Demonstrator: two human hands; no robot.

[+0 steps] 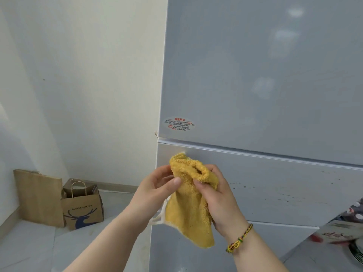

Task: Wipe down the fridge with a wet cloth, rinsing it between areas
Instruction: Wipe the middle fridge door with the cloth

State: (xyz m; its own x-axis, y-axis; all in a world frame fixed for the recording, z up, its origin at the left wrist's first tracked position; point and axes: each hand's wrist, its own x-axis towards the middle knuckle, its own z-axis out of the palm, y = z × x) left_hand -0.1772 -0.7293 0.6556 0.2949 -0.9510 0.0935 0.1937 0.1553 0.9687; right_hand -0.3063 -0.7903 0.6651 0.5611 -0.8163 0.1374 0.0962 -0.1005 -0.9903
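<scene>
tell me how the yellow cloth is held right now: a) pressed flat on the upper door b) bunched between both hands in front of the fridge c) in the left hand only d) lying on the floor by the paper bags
b: the left hand and the right hand both grip the yellow cloth, bunched at its top, in front of the fridge.

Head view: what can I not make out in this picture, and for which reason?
Head view:
- Sticker on the fridge: print too small to read.
- Things at the lower right: blurred, cut off by the frame edge.
- Paper bag contents: mostly hidden by its walls.
- Yellow cloth, held by left hand and right hand: wetness not visible.
</scene>
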